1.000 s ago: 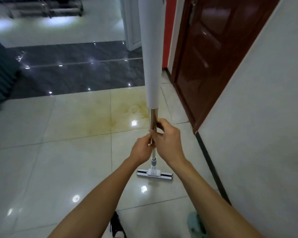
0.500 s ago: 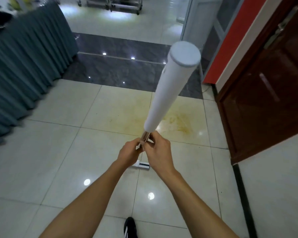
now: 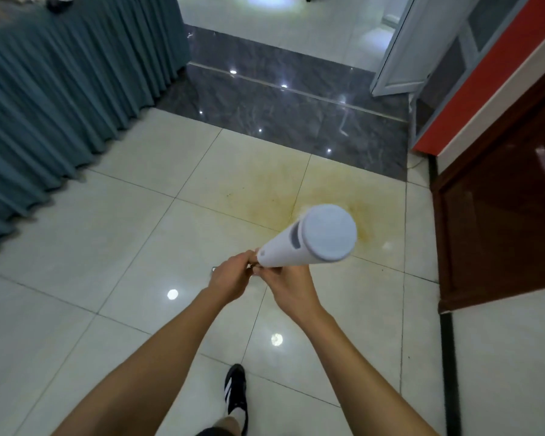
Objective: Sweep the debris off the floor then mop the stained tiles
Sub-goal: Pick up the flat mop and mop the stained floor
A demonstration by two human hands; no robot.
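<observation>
A black shoe (image 3: 236, 392) with white stripes steps on the cream floor tiles (image 3: 76, 247) at the near edge, no brand name legible on it. Above it, two bare forearms reach forward and meet at the mop handle (image 3: 309, 239), a white tube whose flat round end cap faces the camera. The left hand (image 3: 230, 283) curls its fingers around the thin metal shaft just below the white tube; the right hand (image 3: 288, 286) grips the same shaft beside it, thumb against the tube's lower end. The mop head is hidden behind the hands. Just beyond the handle, a yellowish stain (image 3: 283, 196) spreads across the meeting corners of several tiles. Farther off runs a band of dark grey marble flooring (image 3: 280, 111). A pleated teal table skirt (image 3: 60, 99) hangs at left; a dark brown wooden door (image 3: 501, 215) and a red wall strip (image 3: 485, 80) stand at right.
</observation>
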